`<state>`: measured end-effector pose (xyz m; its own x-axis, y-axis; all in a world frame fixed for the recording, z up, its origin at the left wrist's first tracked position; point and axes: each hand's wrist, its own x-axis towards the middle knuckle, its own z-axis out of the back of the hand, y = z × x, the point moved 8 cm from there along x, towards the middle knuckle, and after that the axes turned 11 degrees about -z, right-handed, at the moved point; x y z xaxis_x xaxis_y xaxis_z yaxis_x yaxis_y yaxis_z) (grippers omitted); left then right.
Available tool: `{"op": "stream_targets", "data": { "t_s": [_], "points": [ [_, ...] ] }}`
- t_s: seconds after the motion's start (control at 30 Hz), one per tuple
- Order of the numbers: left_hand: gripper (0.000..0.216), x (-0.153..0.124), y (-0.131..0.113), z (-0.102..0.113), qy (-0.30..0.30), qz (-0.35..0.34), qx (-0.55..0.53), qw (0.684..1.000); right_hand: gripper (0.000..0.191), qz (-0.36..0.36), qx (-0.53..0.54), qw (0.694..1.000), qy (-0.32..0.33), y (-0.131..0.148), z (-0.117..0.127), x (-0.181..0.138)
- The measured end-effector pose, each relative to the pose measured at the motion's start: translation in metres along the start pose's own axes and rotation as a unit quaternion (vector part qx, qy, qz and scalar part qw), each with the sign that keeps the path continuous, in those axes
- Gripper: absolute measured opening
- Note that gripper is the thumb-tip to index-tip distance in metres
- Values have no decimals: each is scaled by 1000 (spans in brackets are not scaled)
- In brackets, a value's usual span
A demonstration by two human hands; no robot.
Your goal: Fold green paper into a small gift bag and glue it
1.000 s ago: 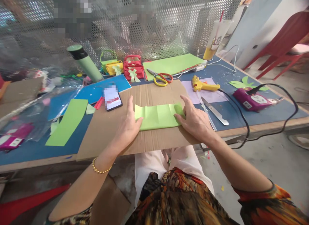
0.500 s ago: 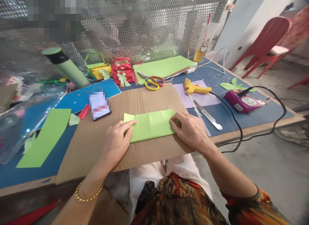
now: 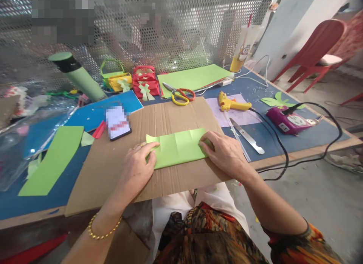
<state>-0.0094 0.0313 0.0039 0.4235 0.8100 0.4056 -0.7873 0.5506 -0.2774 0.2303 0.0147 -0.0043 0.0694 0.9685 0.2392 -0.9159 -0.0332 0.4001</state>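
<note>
A creased light-green paper strip (image 3: 178, 147) lies flat on a brown cardboard sheet (image 3: 159, 120) near the table's front edge. My left hand (image 3: 137, 166) pinches the strip's left end, fingers curled over the corner. My right hand (image 3: 225, 152) grips the right end, thumb and fingers closed on a folded flap. Both hands rest on the cardboard.
A phone (image 3: 117, 122) lies on the cardboard's left part. Scissors (image 3: 181, 95), a yellow glue gun (image 3: 231, 102), a metal blade (image 3: 246, 134) and a purple power strip (image 3: 289, 119) with a black cable sit behind and to the right. Small paper baskets (image 3: 146, 84), a green bottle (image 3: 79, 76) and green sheets (image 3: 53, 160) stand left and behind.
My left hand went from lying flat beside the strip to pinching its left corner. My right hand closed on the right end. The view shifted slightly.
</note>
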Motion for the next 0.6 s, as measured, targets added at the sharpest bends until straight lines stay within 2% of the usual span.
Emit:
{"op": "stream_targets", "data": {
  "t_s": [0.33,0.6],
  "points": [
    [36,-1,1,-3,2,3,-1,1000,17,-24,-13,999,27,-2,-2,2],
    [36,-1,2,-3,8,11,-15,1000,16,-20,-16,1000,14,-3,-2,3]
  ]
}}
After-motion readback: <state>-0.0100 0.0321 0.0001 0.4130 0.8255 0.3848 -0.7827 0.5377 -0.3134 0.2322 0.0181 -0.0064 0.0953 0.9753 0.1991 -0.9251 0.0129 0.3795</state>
